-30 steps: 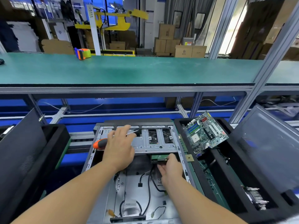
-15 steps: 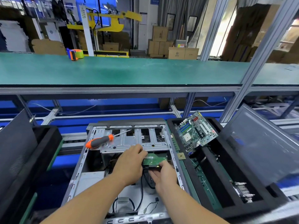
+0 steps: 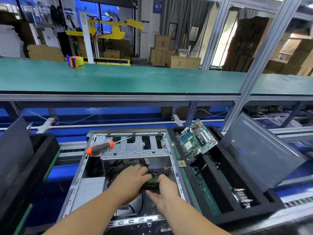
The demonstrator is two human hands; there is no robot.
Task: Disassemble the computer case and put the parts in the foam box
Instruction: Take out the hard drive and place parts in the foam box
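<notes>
The open metal computer case [image 3: 79, 180] lies in front of me. Inside it, both hands hold a hard drive [image 3: 151, 184] with a green circuit board on top, black cables trailing from it. My left hand [image 3: 130, 180] grips its left side and my right hand [image 3: 163, 189] grips its right side. An orange and grey screwdriver [image 3: 100, 147] lies on the case's drive cage [image 3: 135, 148]. To the right stands the black foam box [image 3: 225, 216], with a green motherboard [image 3: 197, 139] leaning in its far end.
A second black foam box [image 3: 39, 160] with a dark panel stands at the left. A dark side panel [image 3: 264, 153] leans on the right box. Behind runs a green workbench [image 3: 135, 78] with a tape dispenser [image 3: 75, 61]. A small chip [image 3: 182, 163] sits on the case's right edge.
My left hand left the screwdriver on the drive cage and joined my right hand. Together they drew the drive out from under the cage, toward me.
</notes>
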